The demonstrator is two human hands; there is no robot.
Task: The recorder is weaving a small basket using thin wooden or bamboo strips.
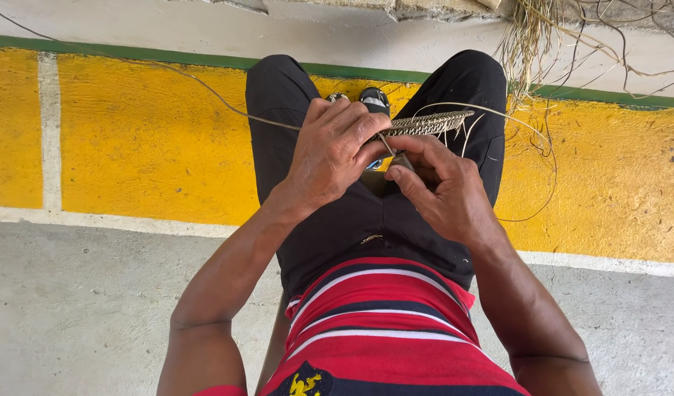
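- Left hand [330, 150] curled over the near end of a woven strip [429, 123], back of the hand up, fingers clenched round the braid and hiding that end.
- Left forearm angled up from the lower left, wrist bent slightly toward the middle.
- Right hand [443, 189] just right of and nearer than the left, touching it at the fingertips; thumb and forefinger pinched on a thin straw strand [387, 143] right where the braid starts.
- Right forearm rising from the lower right, elbow out, wrist cocked inward.
- Woven strip held over the lap, between the knees, jutting right and slightly far from the left hand, flat and pale brown, with loose ends sticking out at its far tip.
- Long loose fibres [531, 147] looping from the tip out over the right knee and down to the floor.
- Black trousers [352, 220] under both hands, red striped shirt [381, 323] nearest the camera.
- Shoe [374, 99] visible between the knees, beyond the hands.
- Yellow painted floor band [146, 139] beneath the legs, green line [132, 54] at its far edge, grey concrete [80, 308] near.
- Bundle of dry straw [528, 37] at the far right.
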